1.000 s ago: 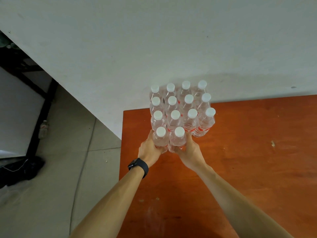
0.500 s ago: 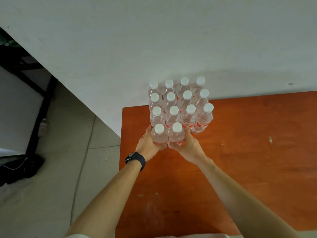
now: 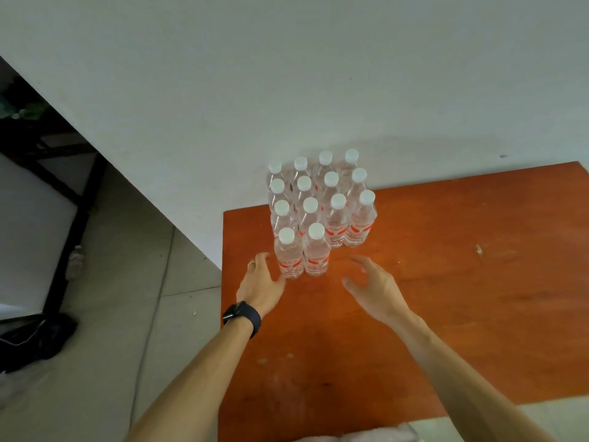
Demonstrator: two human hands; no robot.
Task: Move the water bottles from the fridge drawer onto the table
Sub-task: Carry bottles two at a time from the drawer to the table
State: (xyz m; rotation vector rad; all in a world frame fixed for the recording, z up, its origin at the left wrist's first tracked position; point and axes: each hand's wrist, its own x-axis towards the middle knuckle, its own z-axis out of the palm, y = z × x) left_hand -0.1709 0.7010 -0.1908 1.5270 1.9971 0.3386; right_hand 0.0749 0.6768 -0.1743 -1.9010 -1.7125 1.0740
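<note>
water bottles (image 3: 318,212) stand packed at the counter's (image 3: 446,282) far left corner, and the left hand (image 3: 259,285) and right hand (image 3: 373,285), open and empty beside the front pair, should draw straight back without clipping them.

White wall (image 3: 287,74) behind, grey tiled floor (image 3: 111,362) at left carrying a black metal frame (image 3: 83,218) beside a white panel (image 3: 28,244), small pale blurred object (image 3: 76,261) at the frame's leg, dark bundle (image 3: 35,342) toward the lower-left edge
</note>
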